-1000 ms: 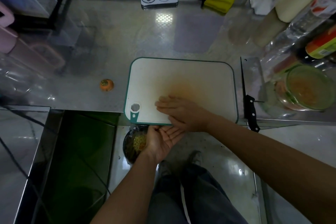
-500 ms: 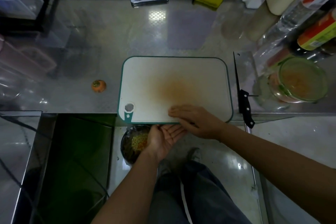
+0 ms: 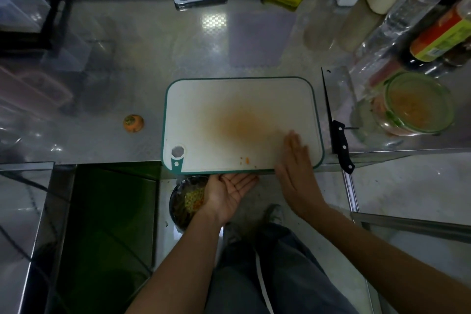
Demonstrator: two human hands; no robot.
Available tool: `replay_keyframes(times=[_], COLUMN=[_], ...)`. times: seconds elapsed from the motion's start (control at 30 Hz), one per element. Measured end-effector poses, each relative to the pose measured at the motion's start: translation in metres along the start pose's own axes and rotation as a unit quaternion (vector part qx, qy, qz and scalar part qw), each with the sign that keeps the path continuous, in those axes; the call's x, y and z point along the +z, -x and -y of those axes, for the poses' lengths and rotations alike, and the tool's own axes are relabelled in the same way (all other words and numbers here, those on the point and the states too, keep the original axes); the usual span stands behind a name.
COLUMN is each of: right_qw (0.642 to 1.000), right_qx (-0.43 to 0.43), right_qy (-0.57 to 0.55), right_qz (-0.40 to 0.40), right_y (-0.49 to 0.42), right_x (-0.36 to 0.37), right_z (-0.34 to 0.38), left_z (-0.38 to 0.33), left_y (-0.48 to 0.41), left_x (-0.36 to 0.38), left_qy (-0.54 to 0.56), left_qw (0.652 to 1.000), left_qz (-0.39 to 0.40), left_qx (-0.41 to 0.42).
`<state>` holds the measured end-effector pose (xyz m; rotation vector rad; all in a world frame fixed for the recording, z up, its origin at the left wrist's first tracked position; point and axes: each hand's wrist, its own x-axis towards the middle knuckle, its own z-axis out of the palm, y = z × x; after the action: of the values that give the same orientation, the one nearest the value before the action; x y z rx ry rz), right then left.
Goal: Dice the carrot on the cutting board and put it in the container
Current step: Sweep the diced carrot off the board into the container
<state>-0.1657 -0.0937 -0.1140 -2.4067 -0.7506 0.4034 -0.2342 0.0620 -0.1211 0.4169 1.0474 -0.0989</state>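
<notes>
Big picture first: the cutting board (image 3: 204,99) is basically cleared, just an orange stain in its middle. The glass container (image 3: 386,107) off the board's right side already holds what looks like the diced carrot. The cleaver (image 3: 339,99) lies flat just right of the board, between it and the container.

Our right hand (image 3: 297,168) lies flat on the board's near right corner, fingers straight and together, holding nothing. Our left hand (image 3: 229,191) is palm up and loosely cupped just under the board's near edge, and it looks empty too. A carrot stub (image 3: 133,123) sits on the counter left of the board. A few tiny carrot bits (image 3: 246,160) are left on the board near its near edge.

So we reckon this is the final sweep. To do it well, we'd keep the right hand flat with its edge down on the board and drag leftward along the near edge, so the bits drop into the cupped palm, not past it. There's a scrap bowl (image 3: 190,199) on the floor below the board's near edge. We'd keep the left palm tight against the edge with no gap, then carry the bits over to the container.

Versus a second ago, the right hand was at the board's near middle, right over the left palm. Now it's slid to the near right corner and those bits are uncovered. The left hand hasn't budged.
</notes>
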Motion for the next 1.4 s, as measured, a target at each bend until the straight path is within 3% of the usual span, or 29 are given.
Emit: replay_keyframes(times=[0.07, 0.2, 0.37, 0.43, 0.57, 0.73, 0.9, 1.0, 1.2, 1.3, 1.4], right_qw=[0.996, 0.986, 0.996, 0.995, 0.991, 0.997, 0.995, 0.994, 0.978, 0.973, 0.982], right_qx=[0.038, 0.026, -0.027, -0.014, -0.077, -0.054, -0.099, -0.106, -0.187, -0.179, -0.105], right_qy=[0.078, 0.163, 0.08, 0.1, 0.107, 0.048, -0.017, 0.025, -0.021, -0.103, -0.129], right_qz=[0.015, 0.024, 0.0, -0.016, 0.003, -0.032, -0.012, 0.02, 0.087, 0.1, 0.094], right_y=[0.016, 0.02, 0.015, 0.02, 0.022, 0.012, -0.003, -0.027, 0.004, 0.008, -0.009], right_x=[0.012, 0.044, 0.034, 0.029, 0.04, 0.026, 0.021, 0.02, 0.017, 0.004, -0.001], right_z=[0.001, 0.031, 0.025, 0.017, 0.03, 0.023, 0.029, 0.018, 0.021, 0.025, 0.022], left_z=[0.001, 0.002, 0.001, 0.002, 0.004, 0.003, 0.001, 0.0, -0.001, -0.001, -0.002], left_y=[-0.001, -0.004, -0.005, -0.004, -0.007, -0.006, -0.005, -0.003, -0.004, -0.004, -0.002], left_x=[0.0, 0.0, -0.002, -0.002, 0.0, 0.0, 0.001, 0.0, 0.002, 0.001, 0.001], left_qy=[-0.002, -0.007, -0.007, -0.014, 0.004, -0.011, -0.009, -0.001, 0.011, 0.011, 0.021], left_qw=[1.0, 1.0, 1.0, 1.0, 1.0, 1.0, 1.0, 1.0, 1.0, 1.0, 1.0], left_qz=[0.001, 0.005, 0.015, 0.017, 0.019, 0.022, 0.019, 0.017, 0.011, 0.008, 0.015], left_qx=[-0.001, 0.002, -0.004, -0.009, -0.001, -0.012, -0.01, -0.014, -0.012, -0.012, -0.004])
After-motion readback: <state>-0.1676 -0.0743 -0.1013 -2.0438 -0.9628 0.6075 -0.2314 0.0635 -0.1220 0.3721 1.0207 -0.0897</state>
